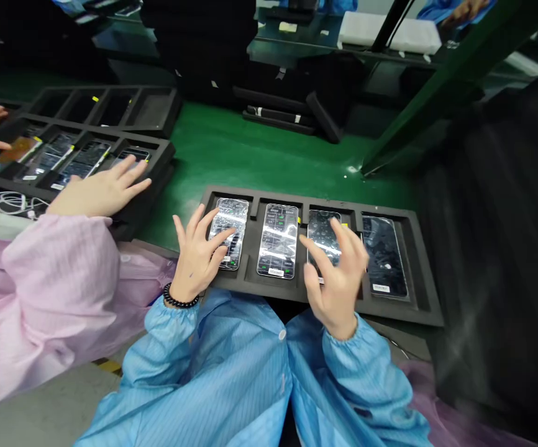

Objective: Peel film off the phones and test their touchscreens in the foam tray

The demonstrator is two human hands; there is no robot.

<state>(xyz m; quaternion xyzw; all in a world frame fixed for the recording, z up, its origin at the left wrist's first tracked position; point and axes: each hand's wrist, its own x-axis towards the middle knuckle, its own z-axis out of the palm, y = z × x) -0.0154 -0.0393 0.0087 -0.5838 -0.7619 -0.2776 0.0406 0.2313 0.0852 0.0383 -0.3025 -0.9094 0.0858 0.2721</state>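
Table point(217, 149), green, stretches beyond the black tray point(250, 284); a co-worker's pink sleeve point(64, 279) shows left of the tray. Left grip point(197, 253), fingers spread, is over the tray's leftmost phone point(239, 214), contact unclear; right grip point(337, 285), thumb and forefinger apart, is over the tray's third phone point(318, 223). Four phones point(278, 242) lie in the tray.

white cable point(7, 200), far left; green post point(450, 90), upper right

A: What's standing at the back of that green table point(259, 158)?
B: A green post point(455, 87) is rising at a slant, and black stuff point(497, 205) is filling the right side.
A: Grey floor point(64, 397) is peeking out lower left too, yellow-black striping point(108, 366) included.
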